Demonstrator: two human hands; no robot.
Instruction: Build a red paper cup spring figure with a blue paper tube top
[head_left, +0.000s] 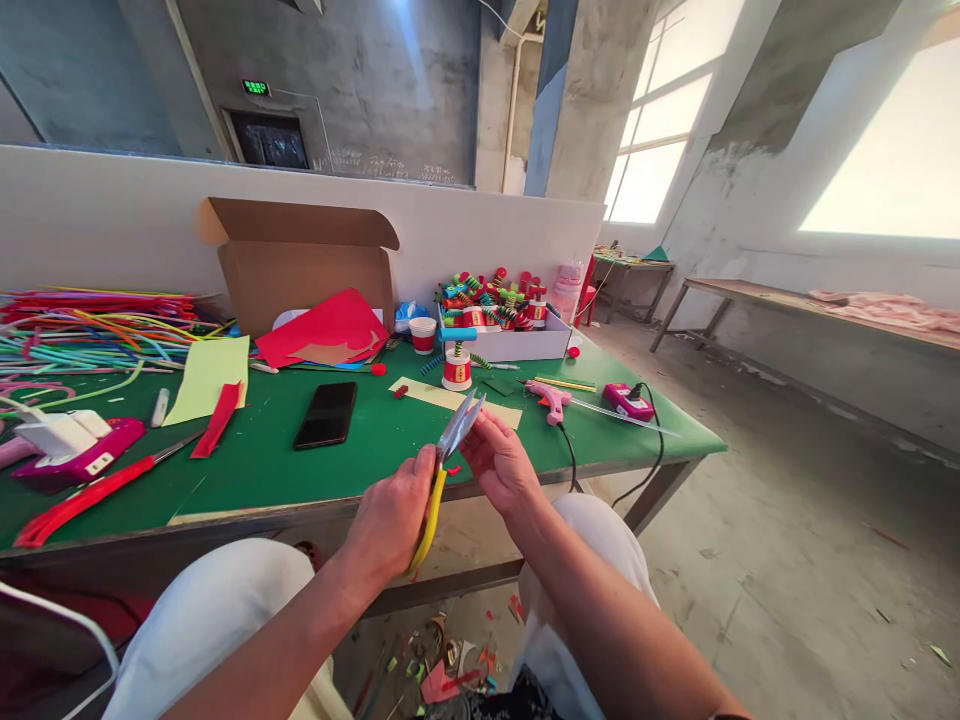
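My left hand (391, 518) is closed round the yellow handles of a pair of scissors (439, 475), whose grey blades point up and away, slightly open. My right hand (499, 462) pinches a small piece I cannot make out at the blade tips. Both hands hover over the near edge of the green table (375, 450), above my knees in white trousers.
On the table lie a black phone (326, 414), a pink glue gun (551, 400), a red-and-white paper cup figure (456, 368), a white box of finished figures (510, 315), red paper (326, 328), an open cardboard box (300, 262) and pipe cleaners (82, 330). Scraps litter the floor.
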